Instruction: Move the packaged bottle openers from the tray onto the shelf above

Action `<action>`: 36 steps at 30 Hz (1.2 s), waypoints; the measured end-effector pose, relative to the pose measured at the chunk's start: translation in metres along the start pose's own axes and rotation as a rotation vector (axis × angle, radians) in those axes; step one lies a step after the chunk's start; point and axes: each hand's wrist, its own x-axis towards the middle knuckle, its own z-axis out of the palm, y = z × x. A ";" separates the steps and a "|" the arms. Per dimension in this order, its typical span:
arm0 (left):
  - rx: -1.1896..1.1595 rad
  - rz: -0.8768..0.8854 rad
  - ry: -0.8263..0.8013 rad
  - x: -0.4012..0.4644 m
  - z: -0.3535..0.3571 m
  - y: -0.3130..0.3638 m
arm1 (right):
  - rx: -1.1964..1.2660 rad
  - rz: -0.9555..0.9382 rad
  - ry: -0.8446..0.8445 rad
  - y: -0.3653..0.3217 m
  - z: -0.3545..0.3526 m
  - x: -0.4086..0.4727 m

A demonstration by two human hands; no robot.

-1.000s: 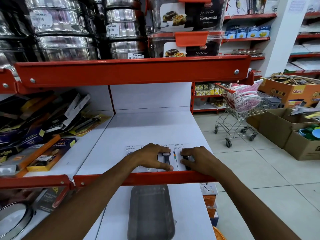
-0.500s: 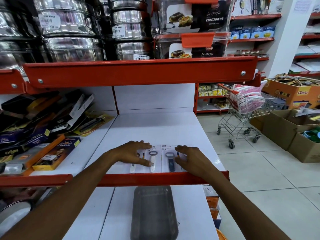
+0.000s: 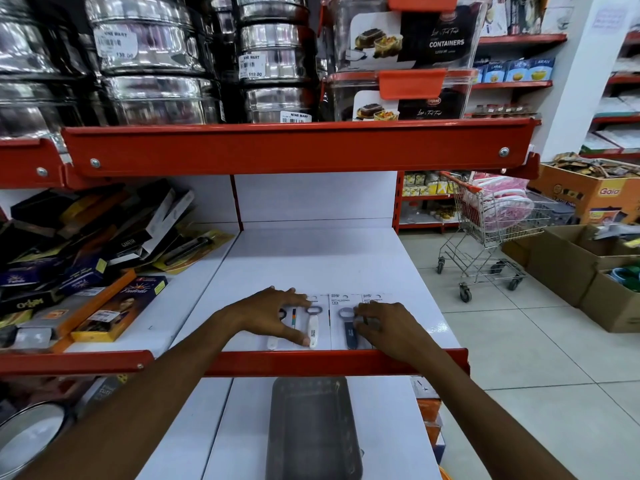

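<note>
My left hand (image 3: 273, 315) and right hand (image 3: 388, 325), fingers spread open, press flat on the bottle openers (image 3: 313, 327), squaring them along the shelf (image 3: 311, 265) edge.

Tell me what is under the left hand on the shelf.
Under the left hand lie carded bottle openers: a white opener shows beside the thumb, and another white handle tip pokes out below the palm. The rest of that card is covered.

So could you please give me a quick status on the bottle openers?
Left hand and right hand flat on the bottle opener packs, nothing gripped. Packs side by side on the shelf. Tray below looks empty. Nothing in the way.
</note>
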 end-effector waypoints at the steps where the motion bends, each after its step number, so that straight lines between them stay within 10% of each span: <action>1: 0.000 0.002 -0.005 0.000 -0.001 0.000 | 0.000 -0.004 0.004 0.001 0.000 0.000; 36: -0.089 -0.040 0.059 -0.048 -0.019 -0.033 | -0.067 -0.001 0.054 -0.005 0.004 -0.002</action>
